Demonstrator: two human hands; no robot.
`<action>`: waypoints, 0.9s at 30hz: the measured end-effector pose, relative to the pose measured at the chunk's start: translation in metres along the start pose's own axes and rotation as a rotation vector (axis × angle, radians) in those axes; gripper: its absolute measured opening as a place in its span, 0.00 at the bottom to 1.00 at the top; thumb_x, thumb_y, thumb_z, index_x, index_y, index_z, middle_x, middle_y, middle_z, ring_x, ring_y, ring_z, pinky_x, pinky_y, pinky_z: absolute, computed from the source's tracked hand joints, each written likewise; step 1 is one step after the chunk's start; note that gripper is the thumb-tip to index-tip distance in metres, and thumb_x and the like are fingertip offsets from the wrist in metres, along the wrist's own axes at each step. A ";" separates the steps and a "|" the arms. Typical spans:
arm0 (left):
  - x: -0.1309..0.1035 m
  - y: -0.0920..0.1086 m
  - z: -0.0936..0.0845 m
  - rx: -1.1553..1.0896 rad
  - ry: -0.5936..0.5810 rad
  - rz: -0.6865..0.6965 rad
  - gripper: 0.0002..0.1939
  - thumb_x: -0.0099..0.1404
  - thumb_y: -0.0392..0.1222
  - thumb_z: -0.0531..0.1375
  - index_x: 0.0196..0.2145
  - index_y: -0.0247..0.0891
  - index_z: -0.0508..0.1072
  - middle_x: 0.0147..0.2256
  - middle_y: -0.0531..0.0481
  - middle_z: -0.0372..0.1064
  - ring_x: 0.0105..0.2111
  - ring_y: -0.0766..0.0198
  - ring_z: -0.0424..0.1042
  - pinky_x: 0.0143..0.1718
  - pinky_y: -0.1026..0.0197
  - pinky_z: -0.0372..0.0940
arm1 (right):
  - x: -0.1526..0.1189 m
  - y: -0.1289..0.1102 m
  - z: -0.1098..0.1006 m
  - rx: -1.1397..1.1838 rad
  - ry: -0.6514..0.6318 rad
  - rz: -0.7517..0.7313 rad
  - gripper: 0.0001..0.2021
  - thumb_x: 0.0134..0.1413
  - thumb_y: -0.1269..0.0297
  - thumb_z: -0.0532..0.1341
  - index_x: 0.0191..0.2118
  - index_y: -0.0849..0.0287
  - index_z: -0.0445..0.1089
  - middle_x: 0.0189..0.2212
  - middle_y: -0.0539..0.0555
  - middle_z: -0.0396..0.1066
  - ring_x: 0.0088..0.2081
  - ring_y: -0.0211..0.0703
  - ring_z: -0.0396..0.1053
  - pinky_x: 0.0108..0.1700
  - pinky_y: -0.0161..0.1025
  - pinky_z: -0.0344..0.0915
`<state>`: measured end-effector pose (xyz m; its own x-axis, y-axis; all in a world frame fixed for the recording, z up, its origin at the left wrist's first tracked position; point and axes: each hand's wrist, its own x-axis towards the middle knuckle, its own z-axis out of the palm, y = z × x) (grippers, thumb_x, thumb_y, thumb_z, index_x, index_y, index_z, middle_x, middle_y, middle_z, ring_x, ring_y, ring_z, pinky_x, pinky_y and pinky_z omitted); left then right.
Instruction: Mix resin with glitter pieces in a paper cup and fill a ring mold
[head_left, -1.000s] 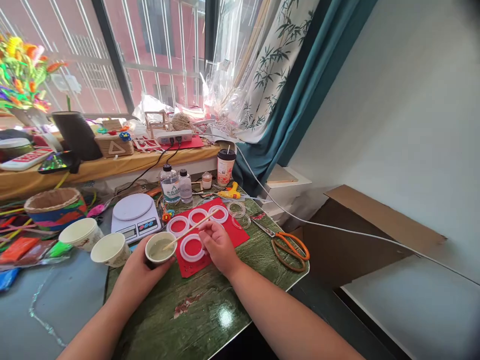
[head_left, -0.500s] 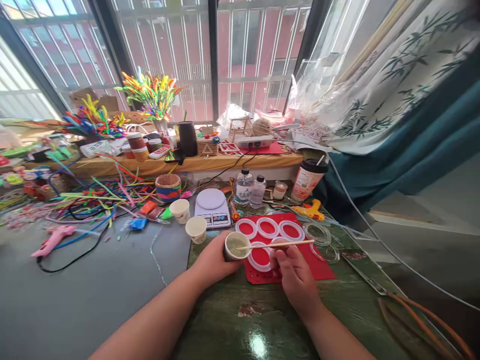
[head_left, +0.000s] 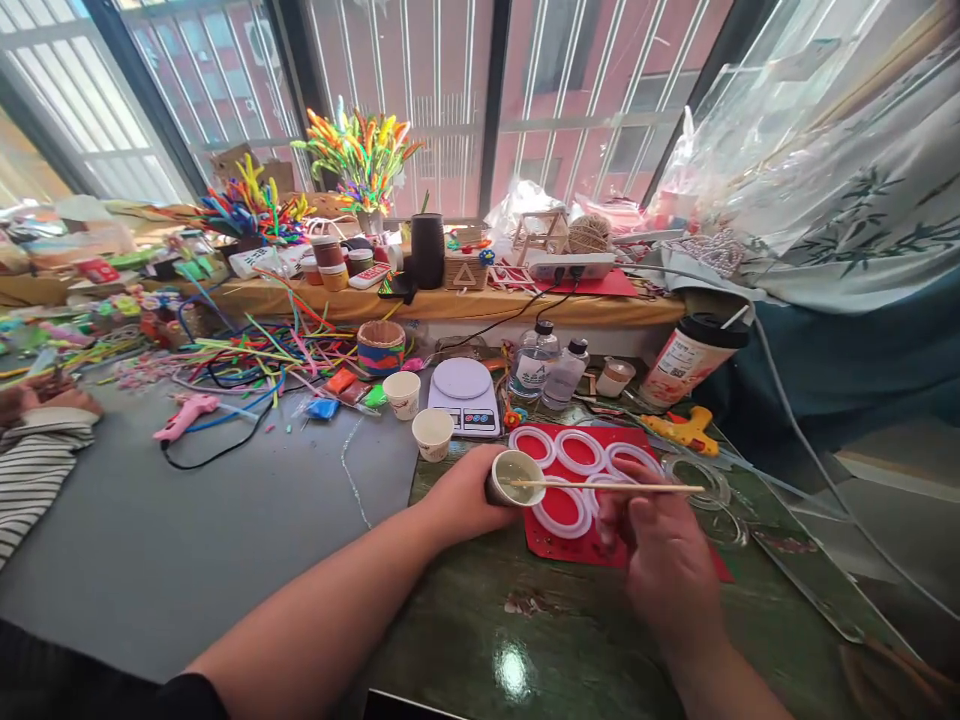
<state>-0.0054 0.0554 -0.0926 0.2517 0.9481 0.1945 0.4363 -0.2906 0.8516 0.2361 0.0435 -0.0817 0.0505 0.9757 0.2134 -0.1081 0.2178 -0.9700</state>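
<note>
My left hand is wrapped round a paper cup, tilted towards me, with cloudy, clear liquid inside. A thin wooden stick reaches from the liquid out over the cup's rim to the right. My right hand pinches that stick near its outer part; the fingers are slightly blurred. Below and beyond the hands, several white ring-shaped silicone molds lie on a red sheet. My right hand covers some of them.
Behind the cup stand two paper cups, a white kitchen scale and two clear bottles. A yellow glue gun and a lidded drink cup are at right. At far left, another person's striped sleeve rests near a pink glue gun.
The view has turned left, bringing a person's sleeve and hands into sight. My right hand sits a little farther from the cup, the stick still in its fingers.
</note>
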 end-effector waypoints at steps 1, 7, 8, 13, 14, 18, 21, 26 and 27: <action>0.000 -0.001 0.001 0.002 -0.002 0.009 0.27 0.57 0.39 0.74 0.54 0.43 0.79 0.57 0.42 0.80 0.57 0.45 0.78 0.62 0.45 0.71 | 0.002 -0.008 -0.001 -0.020 0.018 -0.006 0.20 0.67 0.39 0.67 0.46 0.52 0.77 0.27 0.49 0.72 0.25 0.41 0.68 0.25 0.36 0.68; -0.001 -0.007 0.003 0.007 0.033 0.014 0.28 0.57 0.39 0.74 0.56 0.43 0.79 0.58 0.41 0.79 0.58 0.44 0.77 0.61 0.45 0.70 | 0.013 -0.050 0.002 -0.308 -0.052 -0.062 0.24 0.66 0.35 0.66 0.39 0.53 0.80 0.29 0.54 0.76 0.29 0.45 0.74 0.29 0.38 0.75; -0.001 -0.008 0.003 0.005 0.040 0.011 0.28 0.58 0.40 0.74 0.56 0.43 0.79 0.57 0.41 0.79 0.57 0.44 0.77 0.60 0.45 0.71 | 0.014 -0.053 0.003 -0.339 -0.086 -0.073 0.24 0.66 0.35 0.66 0.39 0.53 0.80 0.29 0.54 0.76 0.29 0.46 0.75 0.29 0.39 0.75; -0.001 -0.010 0.003 -0.001 0.063 0.001 0.30 0.56 0.40 0.76 0.56 0.41 0.78 0.57 0.40 0.79 0.57 0.43 0.77 0.61 0.44 0.70 | 0.013 -0.052 0.006 -0.436 -0.070 -0.135 0.22 0.70 0.38 0.63 0.39 0.52 0.80 0.28 0.52 0.75 0.29 0.45 0.74 0.30 0.38 0.75; -0.001 -0.011 0.002 -0.001 0.065 0.000 0.30 0.56 0.40 0.76 0.56 0.41 0.79 0.58 0.40 0.78 0.57 0.43 0.77 0.61 0.44 0.70 | 0.013 -0.051 0.006 -0.437 -0.065 -0.132 0.21 0.70 0.39 0.63 0.39 0.51 0.80 0.28 0.52 0.75 0.29 0.44 0.74 0.31 0.38 0.75; 0.000 -0.010 0.000 -0.004 0.067 -0.001 0.29 0.56 0.40 0.76 0.55 0.41 0.79 0.56 0.40 0.79 0.56 0.43 0.77 0.60 0.45 0.71 | 0.014 -0.048 0.005 -0.373 -0.031 -0.087 0.22 0.67 0.37 0.65 0.38 0.51 0.81 0.27 0.53 0.75 0.29 0.46 0.73 0.30 0.39 0.73; 0.001 -0.008 0.000 -0.008 0.070 -0.002 0.28 0.56 0.40 0.76 0.55 0.41 0.79 0.56 0.40 0.79 0.56 0.43 0.77 0.59 0.46 0.71 | 0.018 -0.049 0.003 -0.306 0.011 -0.033 0.22 0.64 0.36 0.69 0.36 0.51 0.82 0.28 0.55 0.76 0.29 0.48 0.73 0.30 0.43 0.73; 0.001 -0.007 0.000 -0.011 0.059 0.010 0.26 0.56 0.40 0.76 0.53 0.42 0.80 0.54 0.42 0.80 0.55 0.44 0.78 0.58 0.47 0.71 | 0.024 -0.054 0.000 -0.342 0.002 0.046 0.23 0.60 0.34 0.70 0.35 0.51 0.83 0.29 0.59 0.77 0.32 0.53 0.75 0.34 0.49 0.74; 0.001 -0.007 0.000 -0.011 0.057 0.010 0.26 0.56 0.40 0.76 0.53 0.42 0.80 0.54 0.42 0.80 0.55 0.44 0.78 0.58 0.47 0.71 | 0.025 -0.055 0.000 -0.368 -0.010 0.040 0.24 0.61 0.33 0.69 0.36 0.50 0.83 0.30 0.59 0.78 0.33 0.54 0.76 0.35 0.50 0.74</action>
<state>-0.0079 0.0581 -0.0984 0.2061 0.9510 0.2306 0.4246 -0.2992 0.8545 0.2435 0.0560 -0.0229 0.0435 0.9838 0.1740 0.2545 0.1575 -0.9542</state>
